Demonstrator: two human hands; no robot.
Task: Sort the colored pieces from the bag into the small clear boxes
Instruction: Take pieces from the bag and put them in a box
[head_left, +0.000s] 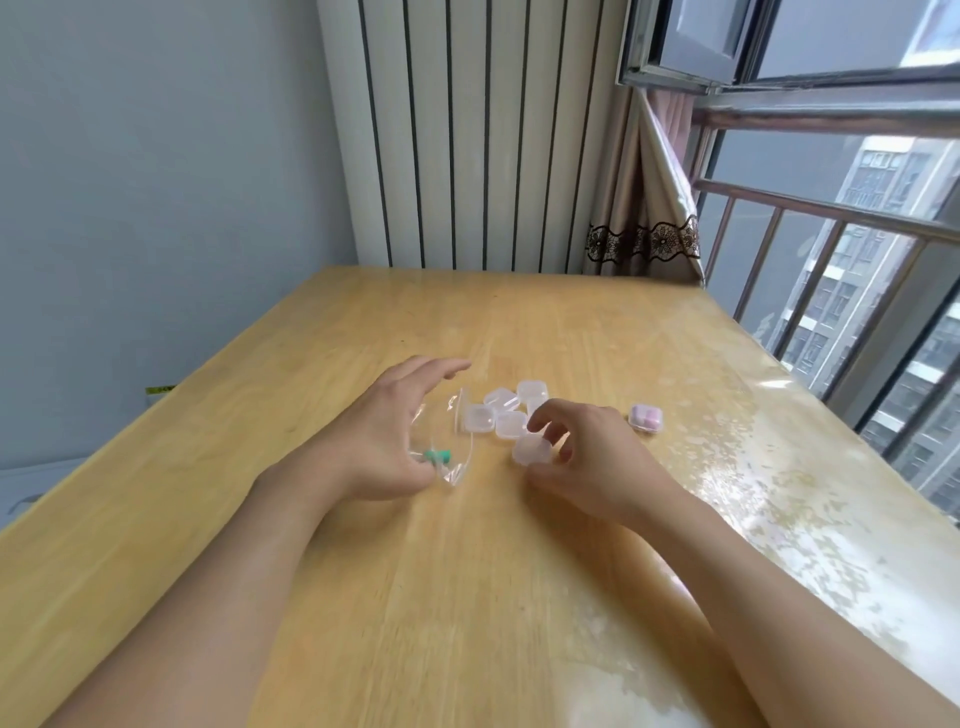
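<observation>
Clear bag (457, 447) holding green pieces (436, 456), flat on the wooden worktop (467, 597) beside the left hand (387, 441), fingers spread apart above it. Just right, cluster of small clear boxes (506, 413); nearest box (531, 450) pinched by right hand (587, 457). Well right, 1 box with pink pieces (645, 418).

Soft daylight comes in through the window (841, 218) on the right, leaving the scene evenly bright. The glossy table (467, 597) shows pale patches of glare along its right side and near edge. Shadows under the arms are faint. Both hands and the small objects between them are smeared by motion blur. Straight lines bow toward the frame edges from the wide lens.
</observation>
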